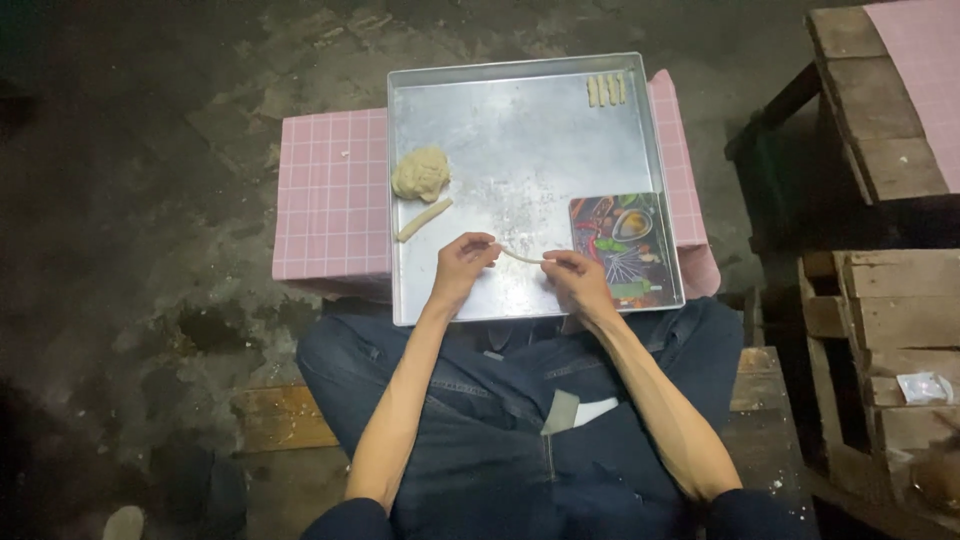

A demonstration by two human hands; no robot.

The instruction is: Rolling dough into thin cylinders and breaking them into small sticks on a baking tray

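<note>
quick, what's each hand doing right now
Left hand: closed, pinching one end of the thin dough strip.
Right hand: closed, pinching the strip's other end.

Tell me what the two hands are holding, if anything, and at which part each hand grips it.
Both hold one thin dough strip over the metal tray: the left hand pinches its left end, the right hand its right end.

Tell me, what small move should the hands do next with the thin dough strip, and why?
Probably lower the thin pale dough strip, held between left hand and right hand, onto the square metal tray: it looks rolled out already, and four short pale dough sticks lie at the far corner.
</note>
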